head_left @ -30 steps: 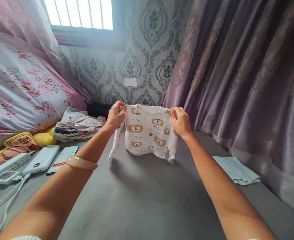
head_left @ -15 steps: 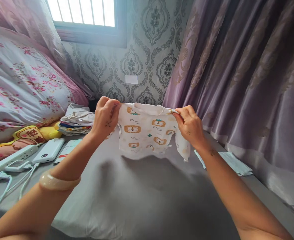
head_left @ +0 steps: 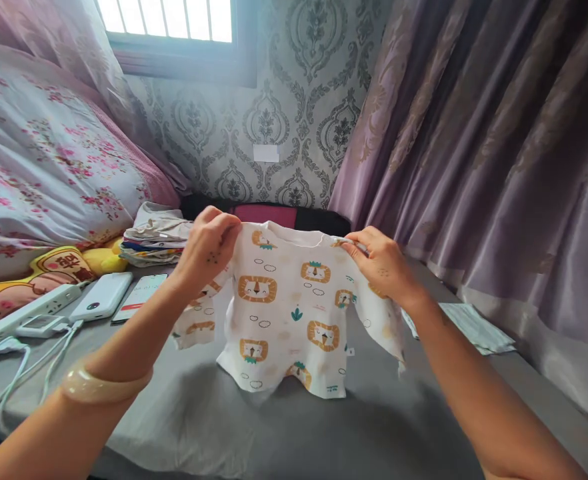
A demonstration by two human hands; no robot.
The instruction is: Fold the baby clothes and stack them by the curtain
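A small white long-sleeved shirt (head_left: 284,313) printed with lion faces hangs spread out over the grey bed sheet (head_left: 194,427). My left hand (head_left: 210,243) is closed on one shoulder of it, and my right hand (head_left: 380,260) pinches the other shoulder. The neckline lies between my two hands, with a sleeve hanging on each side. The hem droops close to the sheet; whether it touches is hard to tell. A pale bangle sits on my left forearm.
Left of my arm lie a folded clothes stack (head_left: 155,233), a phone (head_left: 139,297), a white power bank (head_left: 101,295), a power strip (head_left: 27,323) with cables and a yellow plush toy (head_left: 57,277). On the right, a folded pale cloth (head_left: 474,327) lies near the purple curtain (head_left: 439,167).
The shirt has swung down from a raised, foreshortened pose and now hangs at fuller length. Both hands have dropped slightly and keep their hold on the shoulders.
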